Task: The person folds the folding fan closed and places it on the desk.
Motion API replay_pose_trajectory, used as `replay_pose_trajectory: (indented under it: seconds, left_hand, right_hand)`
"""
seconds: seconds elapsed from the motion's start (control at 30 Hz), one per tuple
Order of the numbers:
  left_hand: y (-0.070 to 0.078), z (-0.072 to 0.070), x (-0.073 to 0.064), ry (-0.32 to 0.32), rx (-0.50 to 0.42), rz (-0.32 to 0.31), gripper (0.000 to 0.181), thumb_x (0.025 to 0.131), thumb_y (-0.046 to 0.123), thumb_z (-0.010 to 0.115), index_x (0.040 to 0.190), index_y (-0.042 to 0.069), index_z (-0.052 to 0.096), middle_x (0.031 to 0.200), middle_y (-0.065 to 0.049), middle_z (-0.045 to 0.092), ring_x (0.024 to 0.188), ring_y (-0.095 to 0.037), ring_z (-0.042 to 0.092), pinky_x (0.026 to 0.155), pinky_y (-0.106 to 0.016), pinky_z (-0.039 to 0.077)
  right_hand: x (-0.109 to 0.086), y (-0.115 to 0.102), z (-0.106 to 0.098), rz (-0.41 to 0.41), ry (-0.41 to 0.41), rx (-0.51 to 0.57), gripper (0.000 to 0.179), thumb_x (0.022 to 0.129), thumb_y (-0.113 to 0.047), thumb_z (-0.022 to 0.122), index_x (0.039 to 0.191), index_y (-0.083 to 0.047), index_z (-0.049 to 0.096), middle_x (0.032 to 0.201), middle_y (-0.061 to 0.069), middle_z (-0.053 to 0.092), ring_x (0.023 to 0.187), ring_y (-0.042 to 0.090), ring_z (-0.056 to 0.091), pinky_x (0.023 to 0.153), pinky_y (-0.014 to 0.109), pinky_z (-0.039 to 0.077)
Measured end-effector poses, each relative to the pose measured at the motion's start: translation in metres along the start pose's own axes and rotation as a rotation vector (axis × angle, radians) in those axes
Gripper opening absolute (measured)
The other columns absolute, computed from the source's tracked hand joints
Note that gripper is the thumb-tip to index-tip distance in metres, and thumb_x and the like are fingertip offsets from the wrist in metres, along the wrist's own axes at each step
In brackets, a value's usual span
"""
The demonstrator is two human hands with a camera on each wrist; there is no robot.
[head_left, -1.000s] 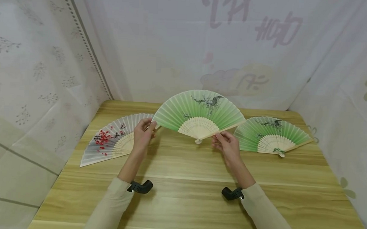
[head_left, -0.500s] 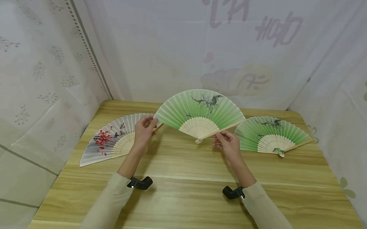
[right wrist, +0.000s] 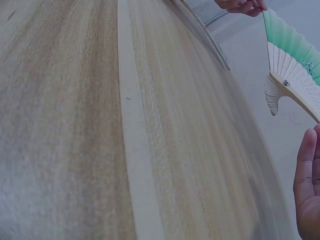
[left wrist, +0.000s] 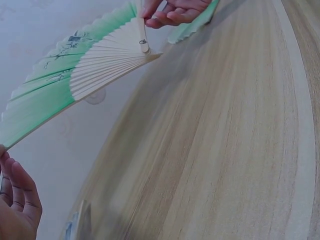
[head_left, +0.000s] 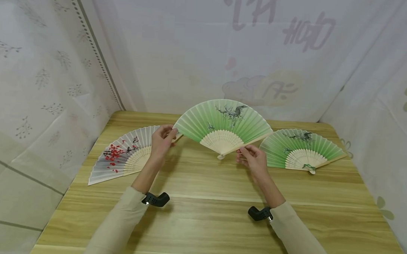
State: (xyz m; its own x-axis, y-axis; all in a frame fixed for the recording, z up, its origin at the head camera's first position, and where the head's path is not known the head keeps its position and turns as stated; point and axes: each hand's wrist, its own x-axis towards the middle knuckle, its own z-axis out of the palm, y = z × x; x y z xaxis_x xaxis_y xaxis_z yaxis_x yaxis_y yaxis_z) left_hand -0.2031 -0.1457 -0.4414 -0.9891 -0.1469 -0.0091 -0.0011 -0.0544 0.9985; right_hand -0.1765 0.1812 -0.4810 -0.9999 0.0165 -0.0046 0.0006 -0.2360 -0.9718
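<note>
A spread green folding fan, painted with a dark branch and bird, is held up above the table between both hands. At its left corner, my left hand pinches the edge between thumb and fingers. My right hand pinches the pale wooden guard stick on the right side, near the pivot. In the left wrist view the fan's ribs and rivet show, with both hands at its ends. The right wrist view has the rivet end of the fan above the right fingers.
A grey-white fan with red blossoms lies spread on the left of the wooden table, partly hidden behind the left hand. Another green fan with a green cord lies spread at the right. Printed cloth curtains surround the table.
The left hand has shifted slightly to the right with the held fan's left corner, and the fan has moved a little rightward. The right hand stays nearly still. The fans on the table are unmoved.
</note>
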Motion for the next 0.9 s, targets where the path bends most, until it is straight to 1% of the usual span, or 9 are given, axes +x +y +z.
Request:
replay_pose_trajectory:
  seconds: [0.2, 0.3, 0.37, 0.47, 0.63, 0.7, 0.77, 0.83, 0.9]
  left_hand:
    - [0.001, 0.0, 0.0, -0.005, -0.018, -0.019, 0.033, 0.102, 0.02, 0.065, 0.127, -0.001, 0.058, 0.121, -0.021, 0.06, 0.089, -0.017, 0.056, 0.076, -0.032, 0.055]
    - [0.004, 0.0, -0.001, -0.006, -0.023, -0.033, 0.032, 0.103, 0.016, 0.063, 0.127, -0.002, 0.057, 0.123, -0.026, 0.058, 0.089, -0.018, 0.056, 0.076, -0.035, 0.055]
    - [0.009, 0.001, -0.003, -0.004, -0.015, -0.039, 0.03, 0.103, 0.014, 0.062, 0.127, -0.004, 0.057, 0.123, -0.027, 0.058, 0.088, -0.017, 0.056, 0.077, -0.036, 0.055]
    - [0.021, 0.003, -0.009, -0.001, 0.003, -0.043, 0.028, 0.103, 0.011, 0.061, 0.125, -0.005, 0.057, 0.119, -0.026, 0.059, 0.087, -0.017, 0.056, 0.078, -0.037, 0.054]
    - [0.028, 0.004, -0.014, -0.009, -0.013, -0.032, 0.025, 0.103, 0.009, 0.062, 0.123, -0.005, 0.058, 0.112, -0.019, 0.062, 0.088, -0.02, 0.057, 0.074, -0.033, 0.054]
    - [0.026, 0.004, -0.012, -0.009, -0.018, -0.032, 0.025, 0.103, 0.009, 0.062, 0.123, -0.005, 0.058, 0.111, -0.019, 0.062, 0.089, -0.022, 0.057, 0.072, -0.031, 0.054]
    - [0.021, 0.004, -0.008, -0.004, -0.021, -0.038, 0.027, 0.103, 0.01, 0.061, 0.125, -0.006, 0.057, 0.113, -0.02, 0.061, 0.091, -0.024, 0.056, 0.074, -0.032, 0.054]
    - [0.014, 0.003, -0.003, -0.001, -0.025, -0.039, 0.028, 0.103, 0.012, 0.062, 0.126, -0.005, 0.057, 0.114, -0.019, 0.061, 0.092, -0.025, 0.056, 0.073, -0.031, 0.054]
    - [0.005, 0.001, 0.003, 0.002, -0.031, -0.033, 0.03, 0.103, 0.014, 0.063, 0.127, -0.003, 0.058, 0.112, -0.014, 0.062, 0.091, -0.023, 0.056, 0.072, -0.03, 0.054]
  right_hand:
    - [-0.001, -0.001, 0.0, -0.006, -0.009, -0.018, 0.025, 0.101, -0.009, 0.066, 0.106, 0.015, 0.06, 0.097, 0.024, 0.068, 0.082, 0.034, 0.071, 0.073, 0.041, 0.06]
    - [-0.001, -0.001, 0.0, -0.011, -0.011, -0.024, 0.027, 0.101, -0.01, 0.066, 0.106, 0.016, 0.06, 0.095, 0.02, 0.069, 0.082, 0.034, 0.071, 0.073, 0.041, 0.06]
    - [0.0, 0.0, 0.0, -0.013, -0.011, -0.024, 0.027, 0.101, -0.01, 0.066, 0.106, 0.016, 0.06, 0.094, 0.018, 0.07, 0.082, 0.034, 0.071, 0.073, 0.04, 0.06]
    - [0.0, 0.0, 0.0, -0.018, -0.012, -0.026, 0.025, 0.1, -0.009, 0.067, 0.105, 0.015, 0.061, 0.093, 0.016, 0.07, 0.082, 0.035, 0.071, 0.072, 0.039, 0.06]
    - [0.0, 0.0, 0.0, -0.031, -0.028, -0.048, 0.023, 0.1, -0.01, 0.067, 0.104, 0.013, 0.063, 0.093, 0.016, 0.07, 0.083, 0.038, 0.07, 0.073, 0.04, 0.06]
    - [0.0, 0.0, 0.0, -0.037, -0.035, -0.059, 0.024, 0.101, -0.01, 0.067, 0.105, 0.013, 0.063, 0.095, 0.021, 0.069, 0.084, 0.039, 0.069, 0.073, 0.04, 0.06]
    - [0.0, 0.0, 0.001, -0.042, -0.038, -0.063, 0.025, 0.101, -0.011, 0.067, 0.105, 0.014, 0.063, 0.097, 0.026, 0.068, 0.084, 0.04, 0.069, 0.073, 0.04, 0.06]
    - [0.0, -0.001, 0.001, -0.043, -0.039, -0.067, 0.024, 0.101, -0.01, 0.067, 0.105, 0.014, 0.063, 0.098, 0.027, 0.067, 0.083, 0.038, 0.07, 0.072, 0.039, 0.06]
    - [-0.001, -0.001, 0.002, -0.045, -0.041, -0.066, 0.023, 0.101, -0.01, 0.066, 0.105, 0.013, 0.063, 0.098, 0.026, 0.067, 0.083, 0.037, 0.07, 0.073, 0.039, 0.06]
